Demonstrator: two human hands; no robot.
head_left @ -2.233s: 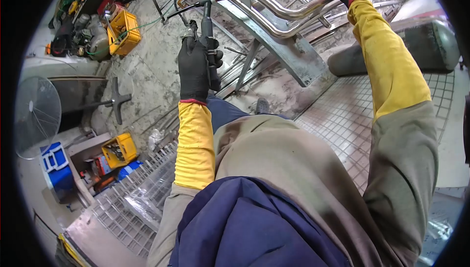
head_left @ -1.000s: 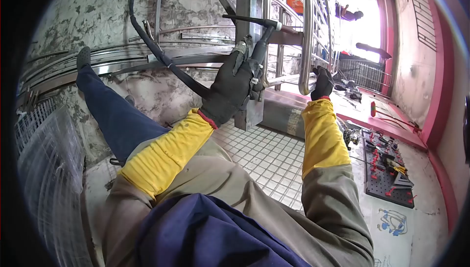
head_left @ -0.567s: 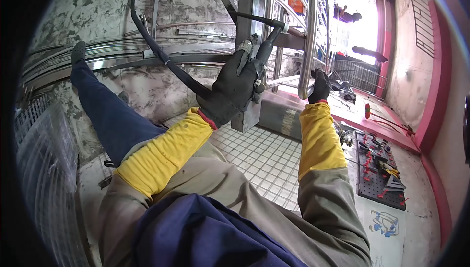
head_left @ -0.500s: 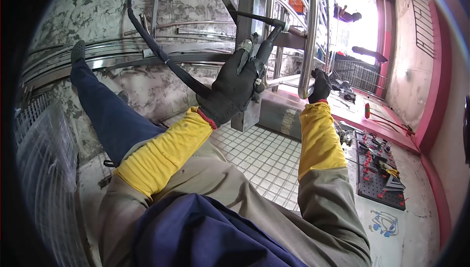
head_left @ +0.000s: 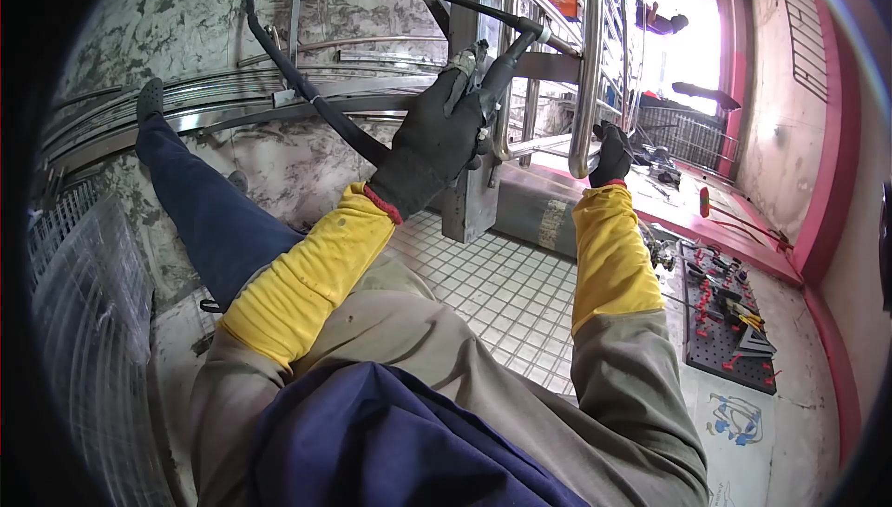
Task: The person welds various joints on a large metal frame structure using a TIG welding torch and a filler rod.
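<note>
My left hand (head_left: 429, 149), in a black glove with a yellow sleeve, is wrapped round the handle of a TIG welding torch (head_left: 503, 75). The torch's long back cap points up and left. Its nozzle (head_left: 557, 42) points right, close to where a flat crossbar (head_left: 548, 67) meets a shiny bent steel tube (head_left: 587, 103). My right hand (head_left: 610, 156), also gloved in black, is closed beside the tube's lower bend; what its fingers hold is hidden. A square steel post (head_left: 471, 210) stands just behind the torch. A black cable (head_left: 348, 135) runs from the left hand.
Long metal bars (head_left: 232, 103) lie along the wall at left. Plastic-wrapped material (head_left: 88, 293) is at lower left. A black pegboard (head_left: 715, 363) with tools lies at right. White grid tiles (head_left: 502, 312) cover the floor, with a grey box-shaped beam (head_left: 530, 214) above them. Another person (head_left: 662, 22) appears far back.
My left hand has shifted slightly left, and the torch head has risen with its nozzle more plainly in sight near the tube. My right hand stays by the tube's bend.
</note>
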